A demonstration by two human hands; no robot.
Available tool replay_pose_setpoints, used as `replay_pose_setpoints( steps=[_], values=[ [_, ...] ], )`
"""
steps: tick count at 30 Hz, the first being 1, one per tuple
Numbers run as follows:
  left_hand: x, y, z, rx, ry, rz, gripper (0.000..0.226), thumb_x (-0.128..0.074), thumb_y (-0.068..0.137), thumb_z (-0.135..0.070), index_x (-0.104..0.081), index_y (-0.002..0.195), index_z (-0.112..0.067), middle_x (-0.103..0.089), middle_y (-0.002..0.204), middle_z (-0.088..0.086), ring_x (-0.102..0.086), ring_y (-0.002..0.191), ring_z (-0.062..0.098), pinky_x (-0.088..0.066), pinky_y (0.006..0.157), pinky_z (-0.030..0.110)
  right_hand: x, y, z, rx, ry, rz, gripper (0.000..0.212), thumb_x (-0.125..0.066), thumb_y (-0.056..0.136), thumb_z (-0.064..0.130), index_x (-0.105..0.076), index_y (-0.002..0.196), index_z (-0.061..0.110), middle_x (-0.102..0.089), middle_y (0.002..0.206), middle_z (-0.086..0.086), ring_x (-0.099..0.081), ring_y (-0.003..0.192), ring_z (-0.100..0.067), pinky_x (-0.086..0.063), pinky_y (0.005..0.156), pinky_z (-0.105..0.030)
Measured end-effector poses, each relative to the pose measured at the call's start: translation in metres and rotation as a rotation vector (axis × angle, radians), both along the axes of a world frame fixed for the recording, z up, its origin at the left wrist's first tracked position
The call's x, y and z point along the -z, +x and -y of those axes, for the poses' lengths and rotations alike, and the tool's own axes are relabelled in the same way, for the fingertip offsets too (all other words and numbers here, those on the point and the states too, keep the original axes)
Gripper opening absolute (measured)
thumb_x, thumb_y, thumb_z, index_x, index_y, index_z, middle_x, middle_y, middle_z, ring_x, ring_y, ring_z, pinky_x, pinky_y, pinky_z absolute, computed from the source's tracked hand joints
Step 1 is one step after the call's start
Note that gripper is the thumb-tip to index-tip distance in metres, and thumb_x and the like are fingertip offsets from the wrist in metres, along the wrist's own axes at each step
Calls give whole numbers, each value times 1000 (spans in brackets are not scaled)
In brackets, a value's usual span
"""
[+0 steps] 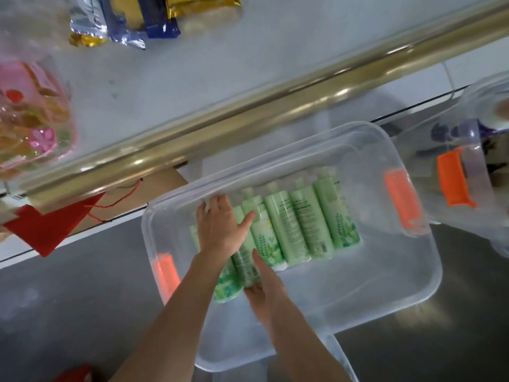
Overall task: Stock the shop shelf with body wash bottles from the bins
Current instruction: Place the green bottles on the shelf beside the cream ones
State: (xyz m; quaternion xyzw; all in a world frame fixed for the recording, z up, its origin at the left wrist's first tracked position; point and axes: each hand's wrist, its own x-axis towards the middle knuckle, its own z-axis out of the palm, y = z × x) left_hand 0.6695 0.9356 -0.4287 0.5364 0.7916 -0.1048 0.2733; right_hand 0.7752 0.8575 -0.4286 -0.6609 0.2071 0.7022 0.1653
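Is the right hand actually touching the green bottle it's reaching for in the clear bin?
Touching. The head view shows the right hand wrapped round the base of the green bottle, with its thumb lying along the bottle's side and no gap visible.

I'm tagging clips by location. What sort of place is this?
Most likely a shop aisle during restocking: a shelf with a gold edge rail carries foil packets, and a clear bin on the floor holds a row of identical green bottles.

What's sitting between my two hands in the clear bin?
A green bottle, lying flat between left hand and right hand, in the head view.
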Motion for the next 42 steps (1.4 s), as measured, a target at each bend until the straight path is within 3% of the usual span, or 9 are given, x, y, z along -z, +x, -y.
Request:
replay_pose_setpoints(
  steps=[5,10,14,17,20,26,30,36,42],
  values=[
    [-1,2,6,-29,119,21,71,-49,88,-60,-43,134,-6,-45,132,10,-38,129,26,-13,116,38,-2,2,12,-79,118,27,64,-56,86,12,-42,120,64,-52,127,-11,-59,93,-12,-46,95,-31],
    [-18,12,17,-161,287,138,76,-54,78,-62,-51,121,0,-53,115,16,-50,111,35,-35,105,46,-38,22,5,-103,167,68,67,-53,89,-1,-36,142,36,-56,119,-5,-54,83,-6,-42,70,-10],
    [-55,27,19,-350,364,301,64,-73,80,-38,-46,126,-4,-44,124,13,-51,111,33,-42,87,39,-81,33,-4,-107,176,-43,34,-75,78,30,-61,101,10,-64,88,-7,-57,81,-18,-47,83,-32],
    [-90,39,22,-447,506,403,63,-77,78,-30,-45,124,0,-42,121,12,-48,110,28,-35,85,23,-122,44,-11,-103,202,36,38,-77,75,33,-56,96,9,-48,64,3,-43,61,-10,-38,60,-22],
    [-127,51,26,-506,679,453,67,-76,72,-35,-46,121,0,-38,116,3,-47,109,22,-35,90,18,-151,55,-8,-104,311,144,67,-80,68,43,-51,117,9,-36,72,7,-36,62,-6,-34,57,-21],
    [-220,71,19,-620,955,508,66,-74,68,-43,-49,118,-9,-43,115,-3,-51,108,20,-44,95,36,-230,64,-3,-139,481,206,110,-78,31,73,-49,120,14,-44,99,1,-51,97,-22,-44,90,-38],
    [-287,74,4,-526,1145,564,59,-79,68,-24,-50,117,-9,-44,112,-5,-51,108,21,-43,97,39,-285,61,-5,-80,577,171,98,-78,34,71,-38,109,22,-34,109,2,-38,100,-12,-35,94,-28],
    [-390,63,-13,-322,1378,626,57,-81,67,-12,-50,115,-10,-46,116,-6,-51,111,25,-44,94,51,-368,55,-25,204,723,-73,76,-73,77,39,-41,138,6,-53,135,-8,-54,121,-17,-36,108,-31],
    [-491,31,-19,-205,1535,670,61,-83,64,-6,-50,115,-14,-51,117,5,-52,109,26,-45,92,51,-443,30,-45,121,970,-177,57,-66,78,36,-58,119,-2,-70,112,-11,-65,108,-19,-45,103,-37]
  ],
)
